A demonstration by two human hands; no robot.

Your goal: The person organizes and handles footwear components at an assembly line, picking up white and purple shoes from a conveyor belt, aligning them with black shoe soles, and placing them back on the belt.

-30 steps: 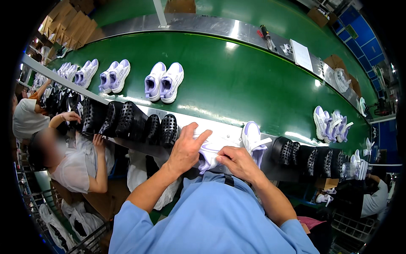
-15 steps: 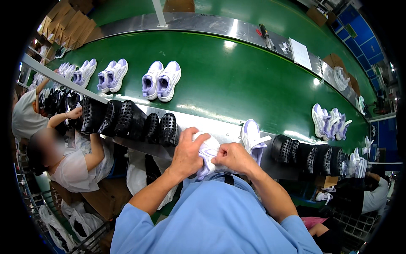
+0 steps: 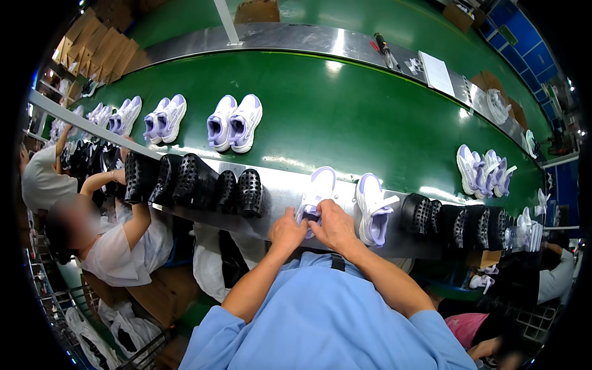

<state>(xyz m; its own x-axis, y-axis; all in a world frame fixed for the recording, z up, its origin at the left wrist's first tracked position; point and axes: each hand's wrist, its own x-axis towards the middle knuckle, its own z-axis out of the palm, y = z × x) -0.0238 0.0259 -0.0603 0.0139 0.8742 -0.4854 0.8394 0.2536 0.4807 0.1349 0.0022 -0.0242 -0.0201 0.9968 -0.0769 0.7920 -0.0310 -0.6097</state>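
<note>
A white and lilac sneaker (image 3: 322,183) sits on the metal edge in front of me, toe pointing away. My left hand (image 3: 288,232) grips its left side near the heel, the fingertips slightly blurred. On the collar's right side, my right hand (image 3: 336,226) is closed, thumb by the opening and fingers over the tongue area. Part of the heel is hidden behind my hands. Just right of it stands the matching sneaker (image 3: 372,206), untouched, with a pale strap sticking out to its right.
Black perforated shoe forms (image 3: 250,192) line the metal edge (image 3: 280,185) on both sides. Pairs of sneakers (image 3: 246,120) stand on the green belt (image 3: 345,117). A co-worker (image 3: 120,237) sits at left. On the far ledge lie a tool (image 3: 383,46) and white paper (image 3: 436,74).
The sneaker, tilted in my hands near my body before, now rests toe-away on the metal edge. Both hands have shifted to its collar, and its toe has come into sight.
</note>
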